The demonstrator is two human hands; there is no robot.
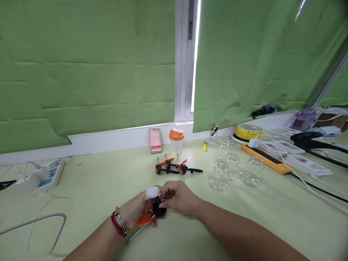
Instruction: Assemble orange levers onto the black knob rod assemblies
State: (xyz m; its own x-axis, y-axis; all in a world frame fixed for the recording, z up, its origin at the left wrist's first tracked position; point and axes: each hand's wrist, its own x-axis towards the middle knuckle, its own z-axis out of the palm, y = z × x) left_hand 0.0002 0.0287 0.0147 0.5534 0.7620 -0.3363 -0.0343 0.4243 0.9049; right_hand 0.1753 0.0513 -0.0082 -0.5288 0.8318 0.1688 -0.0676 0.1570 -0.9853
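Close to the table's front, my left hand (138,208) is wrapped around a black-and-orange top (159,210) that resembles a sprayer head. It has a round black part, an orange lever (146,219) and a thin metal rod (138,232) slanting down to the left. A translucent white piece (152,192) shows at its upper end by my left fingers. My right hand (179,197) is closed, its thumb and fingers pinching the black part. Just beyond my hands lie several similar black-and-orange pieces (182,168) with metal rods.
Several clear glass jars (217,179) stand at the right. An orange-lidded cup (176,139) and a pink box (155,141) are by the wall. An orange power strip (268,158) with cables lies right; a white power strip (51,175) and grey cable (51,215) lie left.
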